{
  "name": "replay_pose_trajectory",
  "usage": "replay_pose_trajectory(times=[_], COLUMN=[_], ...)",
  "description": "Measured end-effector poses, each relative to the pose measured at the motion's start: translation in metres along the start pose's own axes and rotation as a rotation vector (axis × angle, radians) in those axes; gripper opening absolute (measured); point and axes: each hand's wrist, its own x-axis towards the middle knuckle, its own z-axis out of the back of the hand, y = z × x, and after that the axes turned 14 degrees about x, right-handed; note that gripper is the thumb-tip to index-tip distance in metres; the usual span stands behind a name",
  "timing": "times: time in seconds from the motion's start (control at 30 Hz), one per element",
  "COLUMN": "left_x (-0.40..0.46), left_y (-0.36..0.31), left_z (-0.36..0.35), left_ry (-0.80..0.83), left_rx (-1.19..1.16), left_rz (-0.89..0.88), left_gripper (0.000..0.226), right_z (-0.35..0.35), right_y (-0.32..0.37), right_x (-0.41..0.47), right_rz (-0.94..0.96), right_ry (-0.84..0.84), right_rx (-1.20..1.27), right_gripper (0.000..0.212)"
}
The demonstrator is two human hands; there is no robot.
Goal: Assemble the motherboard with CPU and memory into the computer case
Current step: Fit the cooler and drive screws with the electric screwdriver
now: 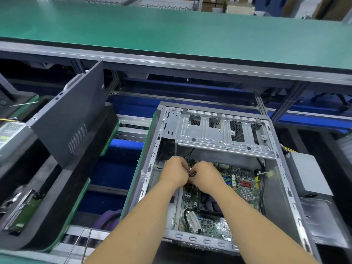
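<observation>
Head view, case: the computer case (224, 130) is lying on its side, open toward the camera, with the metal drive cage (219, 132) across the far end.
Head view, board: the motherboard (245, 185) is already down inside the case, so the big drop-in looks done to me.
Head view, left hand: left hand (174, 173) has curled fingers, pinching at a small shiny metal bit (189, 170) over the far left corner of the board.
Head view, right hand: right hand (204, 175) is touching the left, fingers curled on the same little piece. Can't tell if it's a clip, a screw or a plug.
Head view, fan: a dark cooler (209, 204) sits on the board between the forearms.
Head view, memory: blue slots (227, 181) show just right of the hands; can't make out sticks in them.
Head view, side panel: dark panel (76, 119) leans well off to the left.
Progress guess: board in, fastening or cabling underway, panel not yet on.
</observation>
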Motion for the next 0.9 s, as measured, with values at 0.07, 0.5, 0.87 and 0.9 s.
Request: replay_pose_trajectory(times=[0.07,0.5,0.87,0.9], left_x=[0.001,0.005,0.002,0.003], left_y=[0.001,0.014,0.013,0.014], left_z=[0.001,-0.003,-0.011,-0.011], left_ry=[-0.014,0.218,0.209,0.200], left_rx=[-0.019,0.015,-0.231,-0.231], left_rz=[0.028,0.359,0.498,0.506], left_gripper=[0.025,0.025,0.043,0.043], right_z=[-0.002,0.000,-0.001,-0.002], right_y=[-0.005,-0.006,0.002,0.003], right_x=[0.001,0.001,-0.001,-0.002], right_rz=[-0.002,-0.011,0.043,0.050], right_ry=[-0.004,0.004,0.003,0.010], right_rx=[0.034,0.104,-0.095,-0.116], right_gripper=[0.013,0.007,0.009,0.010])
